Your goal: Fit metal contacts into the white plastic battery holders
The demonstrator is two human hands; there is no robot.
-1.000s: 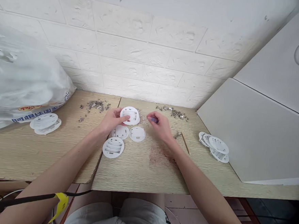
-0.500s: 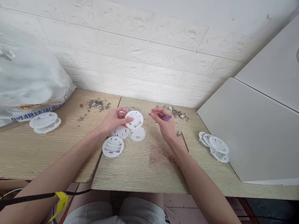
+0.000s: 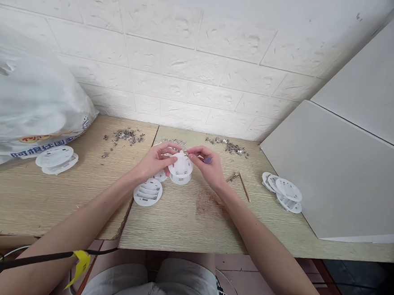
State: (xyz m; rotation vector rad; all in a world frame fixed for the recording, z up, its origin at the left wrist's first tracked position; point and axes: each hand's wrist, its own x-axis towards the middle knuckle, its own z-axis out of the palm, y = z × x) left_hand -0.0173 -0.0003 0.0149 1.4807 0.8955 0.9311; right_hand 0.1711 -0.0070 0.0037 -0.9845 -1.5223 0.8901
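My left hand (image 3: 157, 162) is closed on a white round plastic battery holder (image 3: 181, 165), thumb on its face and fingers behind. At its upper right rim, my right hand (image 3: 206, 164) pinches close to the disc. A purple object (image 3: 208, 159), its kind unclear, is tucked in the right hand. Whatever small piece lies between the right fingertips is too small to make out. Under the held disc lies another round holder (image 3: 180, 179). Nearer me rests a round battery holder with slots and springs (image 3: 147, 192), and one more is partly hidden by my left hand.
Small metal contacts lie in heaps along the wall, at left (image 3: 128, 136) and right (image 3: 232, 147). Stacked white discs sit at right (image 3: 288, 190) and left (image 3: 55, 156), beside a plastic bag (image 3: 35, 91). A thin wooden stick (image 3: 244, 187) lies right of my hand. A white panel (image 3: 333, 175) borders the table.
My right hand has moved left to the rim of the held battery holder. The left hand has shifted the holder slightly right and down.
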